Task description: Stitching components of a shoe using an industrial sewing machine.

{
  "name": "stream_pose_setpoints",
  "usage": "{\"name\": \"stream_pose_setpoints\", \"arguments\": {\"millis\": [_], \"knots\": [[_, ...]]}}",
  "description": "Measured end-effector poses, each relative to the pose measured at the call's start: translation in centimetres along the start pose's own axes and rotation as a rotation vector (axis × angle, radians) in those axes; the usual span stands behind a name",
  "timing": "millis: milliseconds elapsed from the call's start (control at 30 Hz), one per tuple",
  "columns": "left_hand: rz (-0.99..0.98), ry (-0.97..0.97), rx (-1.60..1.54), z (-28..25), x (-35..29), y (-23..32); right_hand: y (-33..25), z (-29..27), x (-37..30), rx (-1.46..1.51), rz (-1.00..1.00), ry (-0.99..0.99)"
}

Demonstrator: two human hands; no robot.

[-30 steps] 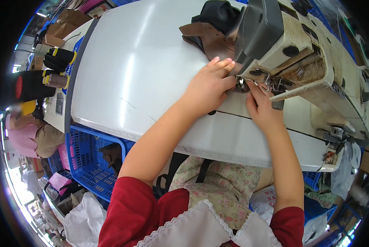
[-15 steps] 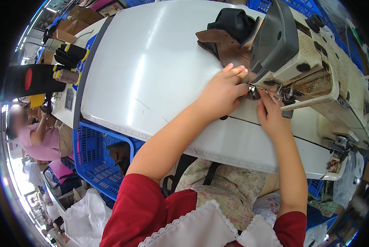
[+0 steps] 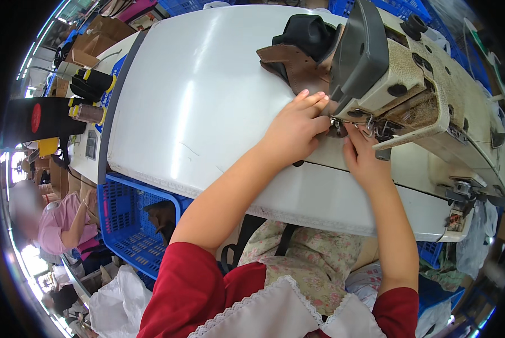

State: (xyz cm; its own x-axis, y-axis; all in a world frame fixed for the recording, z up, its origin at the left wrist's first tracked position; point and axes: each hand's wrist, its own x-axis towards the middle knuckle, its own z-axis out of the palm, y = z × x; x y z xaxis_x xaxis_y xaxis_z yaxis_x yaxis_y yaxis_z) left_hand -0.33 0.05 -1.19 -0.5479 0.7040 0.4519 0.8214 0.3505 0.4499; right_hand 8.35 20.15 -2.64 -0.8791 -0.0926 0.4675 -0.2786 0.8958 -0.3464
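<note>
A brown leather shoe upper [image 3: 297, 63] with small holes and a black lining [image 3: 308, 36] lies on the white table, partly under the sewing machine [image 3: 415, 84]. My left hand [image 3: 298, 128] rests over its near part, fingers together and pressing it beside the presser foot [image 3: 337, 124]. On the other side of the foot, my right hand [image 3: 368, 160] pinches at the upper's edge with its fingertips close to the needle. The machine head hides part of the upper and some of my right fingertips.
The white tabletop [image 3: 207, 101] stretches left, with bits of thread on it. A blue basket [image 3: 137, 225] with dark brown pieces hangs by its front left edge. Thread spools [image 3: 89, 114] stand on the far left table [image 3: 89, 149]. Beyond sits a person in pink [image 3: 63, 225].
The whole view has shifted slightly, moving table and machine a little left in the picture. Both my hands stay at the presser foot. The person in pink has changed posture.
</note>
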Motion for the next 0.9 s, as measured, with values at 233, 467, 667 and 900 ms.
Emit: {"name": "stream_pose_setpoints", "arguments": {"millis": [233,467,667,900], "knots": [[0.018,0.033,-0.016,0.0,0.2,0.0,-0.2,-0.8,-0.2,0.012,0.086,-0.174],[-0.023,-0.028,0.008,0.1,0.0,-0.1,-0.5,-1.3,0.1,0.011,0.073,-0.137],[-0.032,-0.071,-0.071,-0.4,0.3,-0.1,-0.8,-2.3,0.3,0.033,0.050,-0.073],[0.021,-0.201,-0.046,-3.1,0.8,-1.0,3.1,-17.6,-8.4,0.102,0.201,0.337]]}}
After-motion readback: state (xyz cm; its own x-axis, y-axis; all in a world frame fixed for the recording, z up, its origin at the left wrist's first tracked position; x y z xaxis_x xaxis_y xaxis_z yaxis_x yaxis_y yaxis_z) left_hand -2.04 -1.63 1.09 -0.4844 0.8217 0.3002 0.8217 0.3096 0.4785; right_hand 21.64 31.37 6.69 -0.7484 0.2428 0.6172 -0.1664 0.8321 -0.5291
